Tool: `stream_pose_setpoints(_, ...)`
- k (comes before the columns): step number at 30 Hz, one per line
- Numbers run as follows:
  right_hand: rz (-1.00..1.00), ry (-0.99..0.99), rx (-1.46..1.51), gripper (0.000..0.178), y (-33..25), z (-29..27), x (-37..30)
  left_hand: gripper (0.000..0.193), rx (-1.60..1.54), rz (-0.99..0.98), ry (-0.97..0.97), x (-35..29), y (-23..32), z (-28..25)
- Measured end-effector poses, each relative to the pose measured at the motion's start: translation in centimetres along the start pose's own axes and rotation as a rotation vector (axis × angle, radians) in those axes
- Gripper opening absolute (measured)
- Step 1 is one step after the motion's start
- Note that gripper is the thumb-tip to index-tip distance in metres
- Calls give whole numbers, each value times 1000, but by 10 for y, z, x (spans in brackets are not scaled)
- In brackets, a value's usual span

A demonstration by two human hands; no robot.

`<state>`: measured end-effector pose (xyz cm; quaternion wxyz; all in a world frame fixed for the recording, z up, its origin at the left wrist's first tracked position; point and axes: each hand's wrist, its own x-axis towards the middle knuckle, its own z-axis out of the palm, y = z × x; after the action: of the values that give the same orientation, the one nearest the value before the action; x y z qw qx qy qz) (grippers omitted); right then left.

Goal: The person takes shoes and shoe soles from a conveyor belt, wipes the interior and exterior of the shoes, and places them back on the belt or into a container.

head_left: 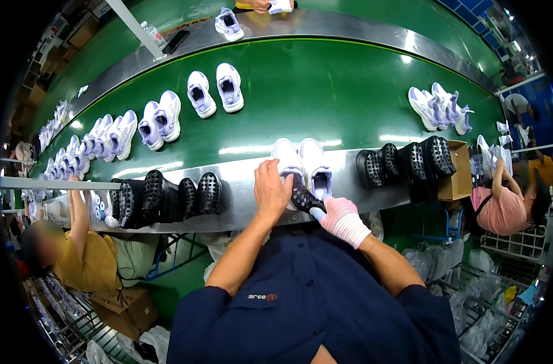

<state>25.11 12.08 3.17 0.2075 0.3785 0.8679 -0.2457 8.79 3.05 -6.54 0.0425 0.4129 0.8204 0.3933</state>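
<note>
Two white sneakers with lilac lining stand side by side on the steel ledge in front of me. My left hand (273,189), bare, is closed around the rear side of the left sneaker (284,151). A black shoe last (304,198) dotted with round holes slants at that sneaker's opening; how far it sits inside is hidden by my fingers. My right hand (344,221), in a striped knit glove, grips the heel end of the last. Just beyond that glove is the right sneaker (316,164), with its opening facing me.
Black dotted lasts stand on the ledge at left (155,193) and right (416,161), beside a cardboard box (455,176). White sneakers (229,88) line the green conveyor belt (313,91). Co-workers sit at left (88,261) and right (501,206); another person's hands (261,6) show across the belt.
</note>
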Motion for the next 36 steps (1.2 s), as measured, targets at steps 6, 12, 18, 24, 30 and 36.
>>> stream_pose_setpoints(6, 38, 51, 17, 28, -29, 4, 36, 2, -71, 320, -191, 17, -20, 16)
stream_pose_setpoints(12, -237, 283, -154, 20, -30, 87, 76, 12, -101, 141, -297, 19, -35, 14)
stream_pose_setpoints(18, -268, 348, -119, 19, -26, 96, 101, 9, -141, 120, -323, 21, -39, 13)
stream_pose_setpoints(24, -177, 455, 45, 35, -11, 93, 76, 44, -167, -17, -184, -6, -43, 4)
stream_pose_setpoints(30, 106, 311, 134, 45, -22, 87, 100, 75, -137, -477, -357, -28, -32, 25)
stream_pose_setpoints(36, 134, 306, 204, 35, -21, 101, 112, 65, -103, -304, -363, -24, -54, 17)
